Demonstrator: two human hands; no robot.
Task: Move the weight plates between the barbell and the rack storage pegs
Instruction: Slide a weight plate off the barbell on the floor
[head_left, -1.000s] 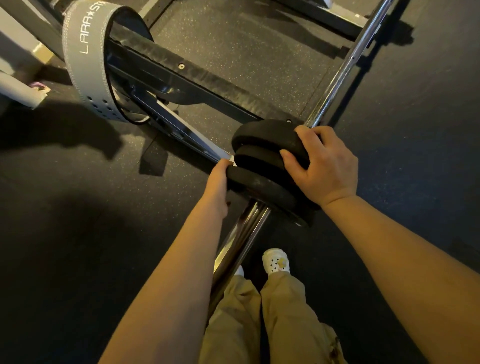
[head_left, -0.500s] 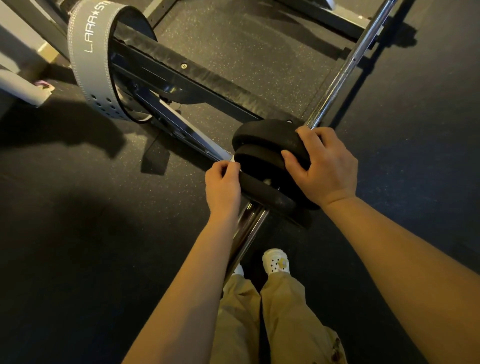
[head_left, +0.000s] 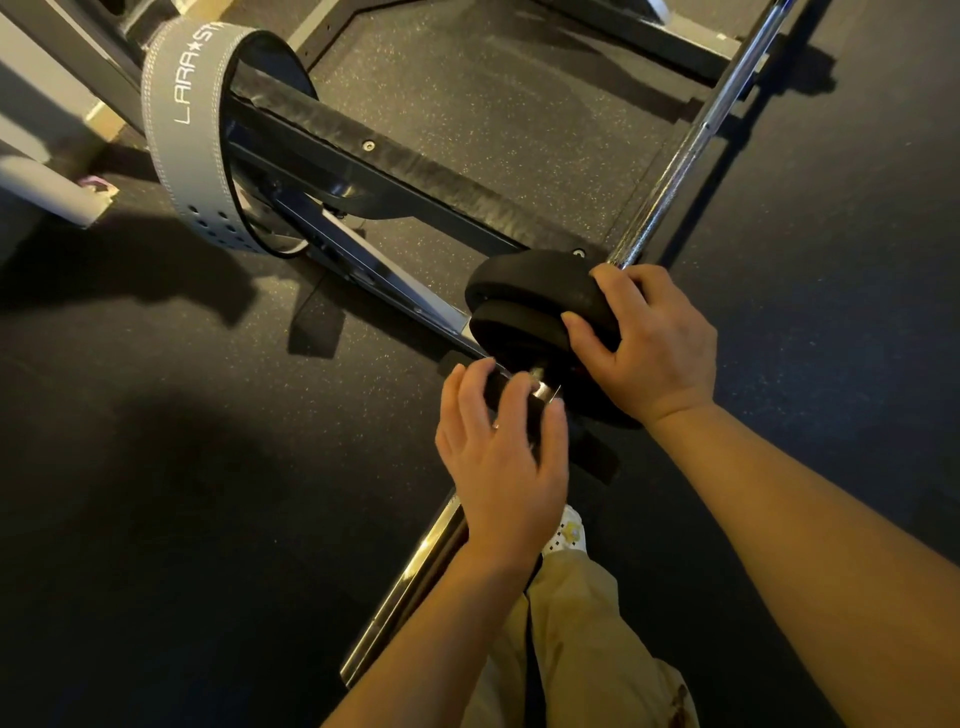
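Observation:
The chrome barbell runs from the upper right down to its thick sleeve near my legs. Two black weight plates sit side by side on the sleeve. My right hand grips their top rim, thumb on the near face and fingers over the far one. A third, thinner black plate stands apart from them, nearer to me on the sleeve. My left hand curls over its rim and hides most of it.
A grey lifting belt hangs looped around the rack's black padded safety arm. A silver rack strut slants toward the plates. A white tube lies at the left edge. My beige trousers and white shoe are beside the sleeve.
My left hand has closed over the nearest plate's rim and drawn it along the sleeve toward me, away from the other two. My right hand stays on those two plates.

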